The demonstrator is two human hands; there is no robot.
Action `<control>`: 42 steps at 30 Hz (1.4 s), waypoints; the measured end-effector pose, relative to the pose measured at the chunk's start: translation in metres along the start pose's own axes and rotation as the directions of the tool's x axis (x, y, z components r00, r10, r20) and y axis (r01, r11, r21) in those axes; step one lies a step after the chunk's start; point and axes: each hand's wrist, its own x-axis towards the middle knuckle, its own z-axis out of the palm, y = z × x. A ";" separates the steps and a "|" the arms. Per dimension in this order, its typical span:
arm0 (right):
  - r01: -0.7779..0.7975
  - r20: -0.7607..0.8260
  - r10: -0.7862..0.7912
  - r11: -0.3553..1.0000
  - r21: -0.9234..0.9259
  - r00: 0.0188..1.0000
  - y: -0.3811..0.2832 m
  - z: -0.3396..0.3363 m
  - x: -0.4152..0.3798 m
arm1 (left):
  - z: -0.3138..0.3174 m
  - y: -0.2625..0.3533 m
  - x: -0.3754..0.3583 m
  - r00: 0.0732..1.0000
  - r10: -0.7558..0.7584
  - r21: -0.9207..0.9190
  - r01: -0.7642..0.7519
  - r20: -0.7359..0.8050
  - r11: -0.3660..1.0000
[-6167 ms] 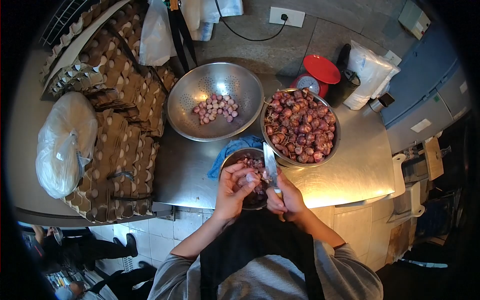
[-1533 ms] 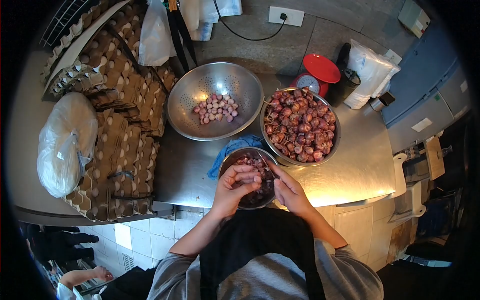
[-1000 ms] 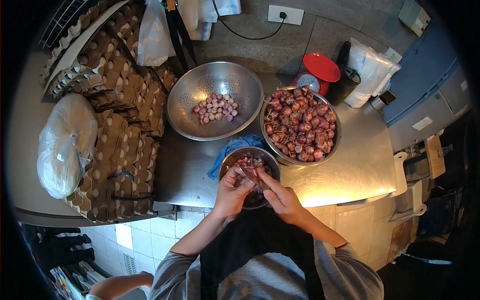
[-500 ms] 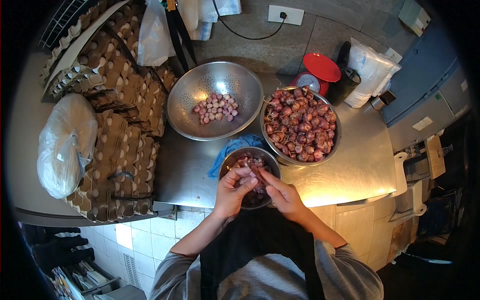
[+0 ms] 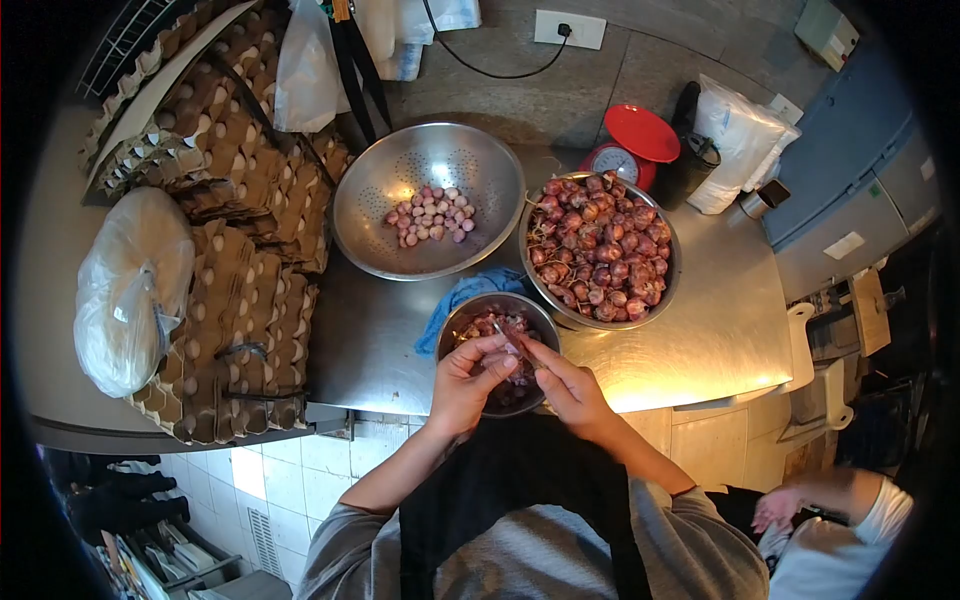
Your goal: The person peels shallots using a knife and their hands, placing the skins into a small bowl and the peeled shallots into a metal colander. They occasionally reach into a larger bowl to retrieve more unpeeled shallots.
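Steel bowl (image 5: 531, 309) below | right hand (image 5: 577, 392): grip around knife (image 5: 513, 341) | left hand (image 5: 462, 386): grip pinched, contents unclear

- We look from one camera on the wearer's head, facing forward and steeply down past the black apron (image 5: 500, 490).
- Near and central in our view are the left hand (image 5: 460, 392) and right hand (image 5: 578, 395), seen from above.
- Our wide, curved picture spans the steel counter (image 5: 690, 350), grey wall (image 5: 665, 80) above and tiled floor (image 5: 325, 485) below.

Colander (image 5: 370, 215) left, shallots (image 5: 600, 245) right (in bowl (image 5: 676, 268))
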 end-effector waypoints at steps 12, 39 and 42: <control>-0.222 0.049 0.223 0.871 0.439 0.974 0.003 0.004 0.002 | 0.003 0.003 0.003 0.998 0.046 0.076 -0.049 0.031 0.996; -0.325 0.083 0.322 0.840 0.435 0.943 0.016 0.002 -0.016 | 0.024 0.025 0.137 0.843 0.184 0.837 -0.531 0.505 0.133; -0.325 0.090 0.319 0.840 0.434 0.944 0.017 0.000 -0.018 | 0.034 0.010 0.149 0.797 0.012 0.792 -0.599 0.604 -0.120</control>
